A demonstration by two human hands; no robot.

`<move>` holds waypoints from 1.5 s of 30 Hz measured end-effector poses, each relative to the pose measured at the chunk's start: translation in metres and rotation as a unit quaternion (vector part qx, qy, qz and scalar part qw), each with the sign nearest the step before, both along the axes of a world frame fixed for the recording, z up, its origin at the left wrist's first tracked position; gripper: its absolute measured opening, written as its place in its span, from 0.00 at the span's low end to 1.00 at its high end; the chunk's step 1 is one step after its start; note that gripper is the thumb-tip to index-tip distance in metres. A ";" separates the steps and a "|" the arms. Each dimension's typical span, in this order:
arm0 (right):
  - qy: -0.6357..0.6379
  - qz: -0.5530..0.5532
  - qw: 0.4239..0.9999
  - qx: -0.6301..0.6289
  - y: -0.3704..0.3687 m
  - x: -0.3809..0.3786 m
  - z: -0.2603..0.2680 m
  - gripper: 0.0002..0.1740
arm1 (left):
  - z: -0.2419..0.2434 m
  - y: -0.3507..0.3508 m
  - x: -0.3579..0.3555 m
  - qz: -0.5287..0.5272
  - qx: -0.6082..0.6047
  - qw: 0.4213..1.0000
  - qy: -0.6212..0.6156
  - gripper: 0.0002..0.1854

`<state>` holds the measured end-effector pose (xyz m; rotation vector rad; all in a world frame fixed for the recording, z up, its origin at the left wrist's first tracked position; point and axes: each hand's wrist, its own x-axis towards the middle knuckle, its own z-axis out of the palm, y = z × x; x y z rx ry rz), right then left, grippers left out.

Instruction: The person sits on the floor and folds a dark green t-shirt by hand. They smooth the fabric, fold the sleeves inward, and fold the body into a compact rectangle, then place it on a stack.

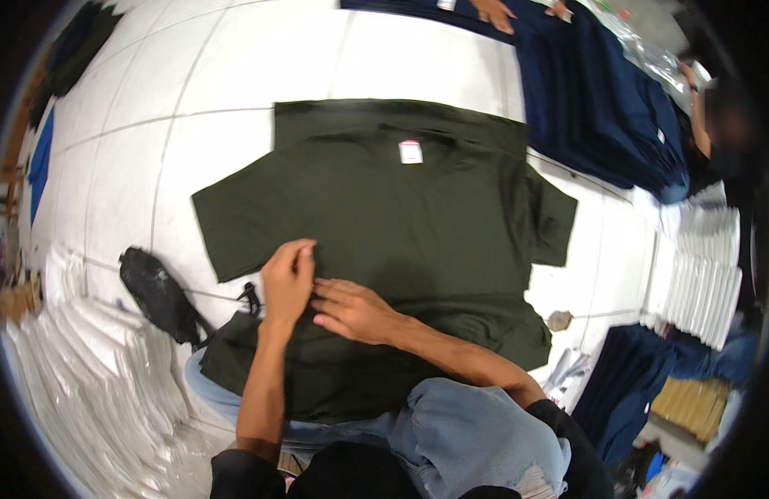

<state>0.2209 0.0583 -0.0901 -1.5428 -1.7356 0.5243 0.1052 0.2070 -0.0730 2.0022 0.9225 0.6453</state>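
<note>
A dark olive-green T-shirt (397, 218) lies spread on the white tiled floor before me, its neck area away from me and its near part bunched by my lap. A white label with a red edge (411, 152) shows near the collar. My left hand (289, 265) is at the shirt's left side, fingers curled; whether it pinches cloth cannot be told. Beside it, my right hand (356, 312) rests palm down on the shirt, fingers pointing left, its fingertips close to my left wrist. More dark green cloth (397, 115) extends beyond the collar.
Stacks of white plastic-wrapped packets (103, 368) stand at the left, with more packets (702, 268) at the right. A black pouch (156, 290) lies left of the shirt. Navy garments (584, 93) are at the upper right, where a co-worker's hand (495, 14) touches them. Another person is at the right edge.
</note>
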 end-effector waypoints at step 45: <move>-0.111 -0.690 0.705 -0.121 -0.257 0.384 -0.024 0.15 | -0.035 -0.238 0.268 -0.548 0.206 0.811 0.005 0.39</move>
